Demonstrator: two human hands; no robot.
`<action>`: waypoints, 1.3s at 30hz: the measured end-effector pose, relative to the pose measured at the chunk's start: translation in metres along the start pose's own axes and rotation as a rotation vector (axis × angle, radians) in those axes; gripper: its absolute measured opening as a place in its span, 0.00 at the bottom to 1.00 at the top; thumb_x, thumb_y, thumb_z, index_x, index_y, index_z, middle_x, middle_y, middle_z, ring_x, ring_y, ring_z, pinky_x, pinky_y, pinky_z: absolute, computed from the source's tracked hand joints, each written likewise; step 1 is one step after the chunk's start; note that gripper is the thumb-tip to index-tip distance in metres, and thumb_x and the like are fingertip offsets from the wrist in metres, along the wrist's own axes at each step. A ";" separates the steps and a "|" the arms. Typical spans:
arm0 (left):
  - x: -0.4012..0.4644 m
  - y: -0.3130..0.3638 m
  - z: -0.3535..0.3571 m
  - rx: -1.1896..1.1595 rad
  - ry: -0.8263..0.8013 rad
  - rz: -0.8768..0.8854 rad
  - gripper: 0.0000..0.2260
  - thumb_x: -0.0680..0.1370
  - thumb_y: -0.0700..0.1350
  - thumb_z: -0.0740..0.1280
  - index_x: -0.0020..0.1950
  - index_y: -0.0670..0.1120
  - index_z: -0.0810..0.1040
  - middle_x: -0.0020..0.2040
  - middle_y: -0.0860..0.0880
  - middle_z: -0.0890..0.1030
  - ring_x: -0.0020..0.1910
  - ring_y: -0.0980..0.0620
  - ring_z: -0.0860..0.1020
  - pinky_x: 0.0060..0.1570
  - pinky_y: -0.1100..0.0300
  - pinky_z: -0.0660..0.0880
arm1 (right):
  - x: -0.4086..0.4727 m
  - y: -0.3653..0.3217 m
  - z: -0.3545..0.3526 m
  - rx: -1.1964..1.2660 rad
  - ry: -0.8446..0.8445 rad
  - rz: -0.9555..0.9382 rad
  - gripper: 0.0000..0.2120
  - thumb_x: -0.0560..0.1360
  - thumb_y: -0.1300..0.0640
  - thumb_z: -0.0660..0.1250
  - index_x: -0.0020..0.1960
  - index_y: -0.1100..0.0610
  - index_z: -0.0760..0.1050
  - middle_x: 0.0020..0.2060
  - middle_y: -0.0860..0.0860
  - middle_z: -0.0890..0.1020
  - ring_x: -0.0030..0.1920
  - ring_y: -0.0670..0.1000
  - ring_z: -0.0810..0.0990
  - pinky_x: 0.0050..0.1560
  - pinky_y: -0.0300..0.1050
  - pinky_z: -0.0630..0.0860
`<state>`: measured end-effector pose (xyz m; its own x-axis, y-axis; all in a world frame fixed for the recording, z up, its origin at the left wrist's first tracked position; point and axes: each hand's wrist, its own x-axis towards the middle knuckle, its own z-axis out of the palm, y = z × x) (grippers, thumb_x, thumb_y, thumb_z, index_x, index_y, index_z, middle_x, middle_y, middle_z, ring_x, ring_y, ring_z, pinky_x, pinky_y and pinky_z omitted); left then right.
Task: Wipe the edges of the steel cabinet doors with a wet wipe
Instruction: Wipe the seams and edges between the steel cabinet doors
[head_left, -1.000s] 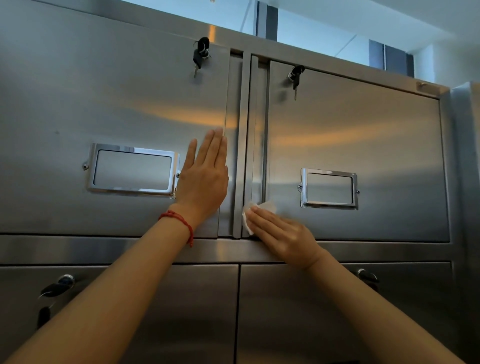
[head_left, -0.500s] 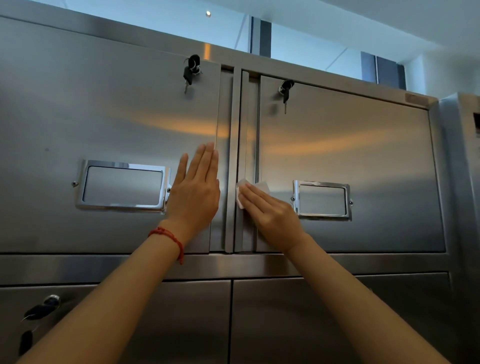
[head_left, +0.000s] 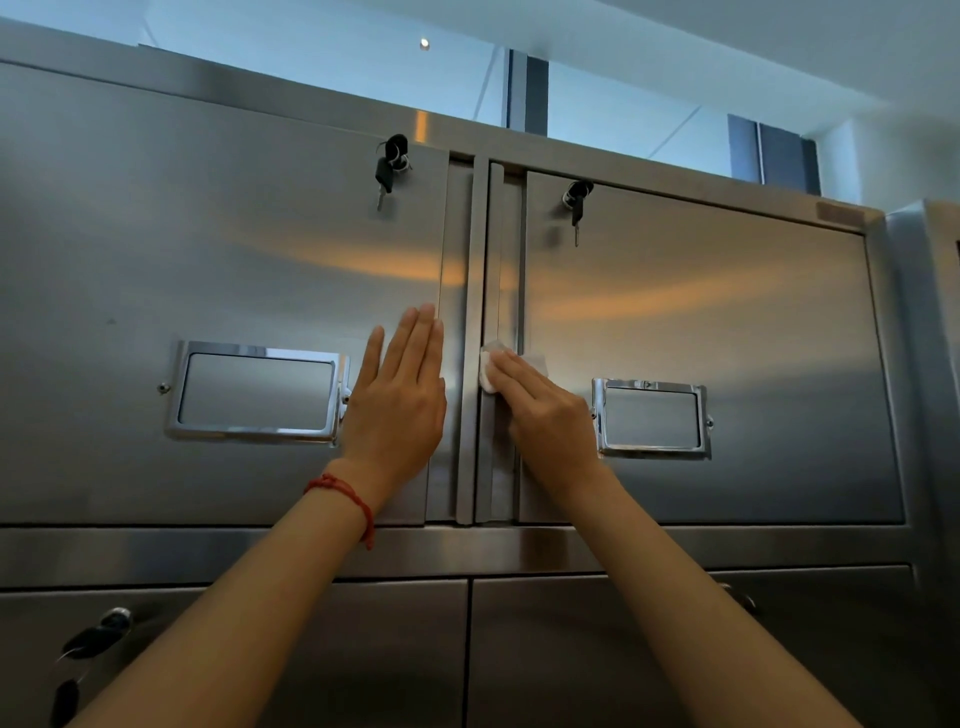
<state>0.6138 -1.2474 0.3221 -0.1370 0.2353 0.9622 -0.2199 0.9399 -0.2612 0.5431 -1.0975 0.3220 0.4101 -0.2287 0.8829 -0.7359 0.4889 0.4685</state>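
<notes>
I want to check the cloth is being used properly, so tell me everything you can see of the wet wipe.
The wet wipe is a small white sheet, soft and crumpled, pressed flat against the vertical inner edge strip of the upper right cabinet door. The right hand lies over most of it, fingers extended, so only its left end and a corner past the fingertips show. It sits about level with the top of the door's label frame, beside the centre seam. Whether it is damp cannot be told.

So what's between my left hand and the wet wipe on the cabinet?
In the head view, only steel: the left door's folded edge strip and the narrow seam between the doors separate the left hand from the wet wipe.
</notes>
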 end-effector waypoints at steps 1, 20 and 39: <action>0.000 0.000 0.000 -0.004 -0.002 -0.002 0.25 0.77 0.39 0.63 0.72 0.34 0.60 0.73 0.36 0.60 0.72 0.39 0.59 0.70 0.42 0.57 | 0.000 -0.001 0.000 0.005 0.022 0.014 0.19 0.60 0.77 0.74 0.50 0.70 0.80 0.51 0.63 0.82 0.50 0.59 0.82 0.44 0.52 0.81; 0.008 -0.014 -0.012 0.039 -0.045 -0.043 0.24 0.80 0.43 0.60 0.72 0.35 0.59 0.73 0.37 0.59 0.73 0.40 0.57 0.71 0.45 0.52 | 0.027 -0.015 0.012 -0.038 0.062 0.041 0.15 0.66 0.71 0.73 0.53 0.69 0.79 0.52 0.64 0.81 0.52 0.60 0.81 0.47 0.52 0.80; 0.004 -0.012 -0.006 0.048 -0.052 -0.058 0.26 0.80 0.50 0.46 0.72 0.35 0.60 0.73 0.37 0.59 0.72 0.39 0.58 0.70 0.41 0.58 | 0.031 -0.019 0.016 -0.091 0.068 0.045 0.10 0.69 0.69 0.68 0.50 0.71 0.80 0.50 0.65 0.81 0.51 0.62 0.81 0.45 0.55 0.80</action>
<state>0.6217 -1.2566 0.3294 -0.1728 0.1668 0.9707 -0.2746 0.9383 -0.2101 0.5615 -1.1273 0.3405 0.4161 -0.1487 0.8971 -0.7034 0.5725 0.4212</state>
